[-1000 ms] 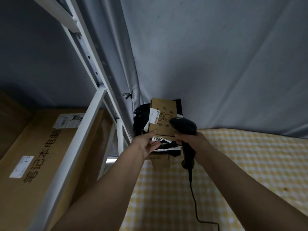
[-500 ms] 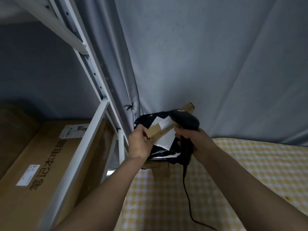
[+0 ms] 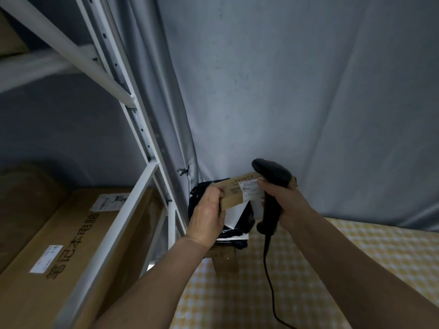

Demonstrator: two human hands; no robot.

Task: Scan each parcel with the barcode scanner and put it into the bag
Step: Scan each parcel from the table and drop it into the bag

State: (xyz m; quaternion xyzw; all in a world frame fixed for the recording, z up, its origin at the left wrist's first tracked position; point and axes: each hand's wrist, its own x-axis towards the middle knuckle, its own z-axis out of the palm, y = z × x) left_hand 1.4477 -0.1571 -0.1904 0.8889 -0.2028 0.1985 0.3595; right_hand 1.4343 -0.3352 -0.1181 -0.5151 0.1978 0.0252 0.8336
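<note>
While the left hand [image 3: 209, 217] pinches the cardboard parcel [image 3: 234, 194] by its left end, its white label [image 3: 250, 189] sits just left of the right hand's [image 3: 285, 200] fingers [image 3: 266, 186], which wrap the black barcode scanner [image 3: 270, 186]; black bags [image 3: 237, 224] lie below on the checked desk [image 3: 308, 269].

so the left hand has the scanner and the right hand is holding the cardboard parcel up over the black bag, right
Not quite: the hands are swapped. In the head view the right hand grips the barcode scanner, and the left hand holds the cardboard parcel. The rest stands: the parcel is held up over the black bag.
</note>
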